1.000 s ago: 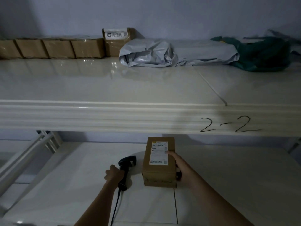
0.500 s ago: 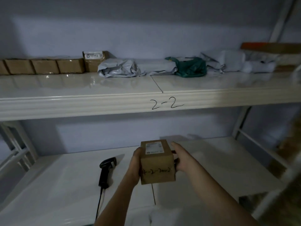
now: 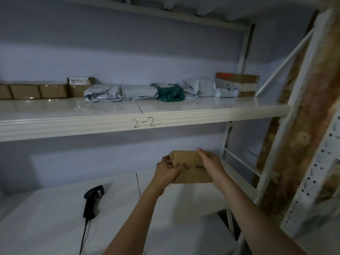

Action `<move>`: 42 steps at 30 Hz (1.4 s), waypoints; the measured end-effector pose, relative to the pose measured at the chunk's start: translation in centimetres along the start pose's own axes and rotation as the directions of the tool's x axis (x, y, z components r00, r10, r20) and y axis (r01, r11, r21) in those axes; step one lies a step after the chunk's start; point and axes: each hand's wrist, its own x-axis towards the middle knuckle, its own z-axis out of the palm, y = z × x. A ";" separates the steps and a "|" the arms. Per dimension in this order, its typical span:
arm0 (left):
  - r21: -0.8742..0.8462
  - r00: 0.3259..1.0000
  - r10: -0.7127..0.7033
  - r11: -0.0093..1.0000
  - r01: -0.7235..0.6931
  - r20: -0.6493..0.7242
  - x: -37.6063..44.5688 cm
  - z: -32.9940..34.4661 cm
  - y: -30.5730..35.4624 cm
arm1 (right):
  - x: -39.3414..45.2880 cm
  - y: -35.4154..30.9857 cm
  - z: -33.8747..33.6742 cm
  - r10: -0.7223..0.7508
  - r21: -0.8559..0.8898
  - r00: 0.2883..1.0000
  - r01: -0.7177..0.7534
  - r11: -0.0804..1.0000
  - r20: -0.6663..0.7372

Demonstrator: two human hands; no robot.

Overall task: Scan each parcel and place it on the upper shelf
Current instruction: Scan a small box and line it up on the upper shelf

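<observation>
Two hands, left and right, grip a cardboard box below the white shelf marked 2-2.

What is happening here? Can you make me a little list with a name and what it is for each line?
held thing: brown cardboard box with black writing on its front
left hand: grips the box's left side
right hand: holds the box's right side
scanner: lying on the lower shelf, untouched
upper shelf: marked 2-2, row of parcels along the back
step: box not yet on the upper shelf
</observation>
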 end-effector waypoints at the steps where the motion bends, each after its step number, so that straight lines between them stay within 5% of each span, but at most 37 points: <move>1: 0.027 1.000 0.027 0.999 -0.027 -0.009 -0.1 0.8 0.9 | 0.0 -0.6 -1.1 -0.083 -0.044 0.996 0.082 0.996 -0.022; 4: 0.085 0.991 0.135 0.987 -0.134 -0.010 -0.6 3.7 4.3 | -0.4 -2.4 -4.8 -0.291 -0.130 0.951 0.277 0.952 -0.101; 13: 0.156 0.935 0.351 0.928 -0.340 -0.055 0.0 14.9 12.5 | 0.6 -6.3 -16.3 -0.539 -0.281 0.789 0.467 0.838 -0.295; 19: 0.179 0.875 0.472 0.875 -0.450 -0.104 -0.5 22.0 16.5 | 0.4 -8.0 -23.4 -0.582 -0.279 0.735 0.511 0.813 -0.348; 23: 0.183 0.793 0.590 0.805 -0.564 -0.154 -0.9 25.6 19.0 | 0.5 -9.2 -26.4 -0.651 -0.253 0.634 0.607 0.753 -0.418; 28: 0.221 0.734 0.657 0.752 -0.621 -0.171 1.7 26.3 23.0 | 2.6 -12.6 -27.9 -0.659 -0.128 0.690 0.655 0.744 -0.298; 32: 0.203 0.708 0.689 0.724 -0.660 -0.153 4.4 25.9 25.5 | 5.1 -15.4 -28.7 -0.694 -0.148 0.656 0.686 0.712 -0.298; 36: 0.226 0.614 0.772 0.635 -0.738 -0.164 7.0 24.7 27.9 | 7.4 -18.0 -27.9 -0.753 -0.149 0.566 0.758 0.635 -0.336; 42: 0.251 0.615 0.782 0.618 -0.745 -0.101 13.4 21.0 29.5 | 13.6 -20.1 -24.0 -0.776 -0.097 0.515 0.808 0.581 -0.364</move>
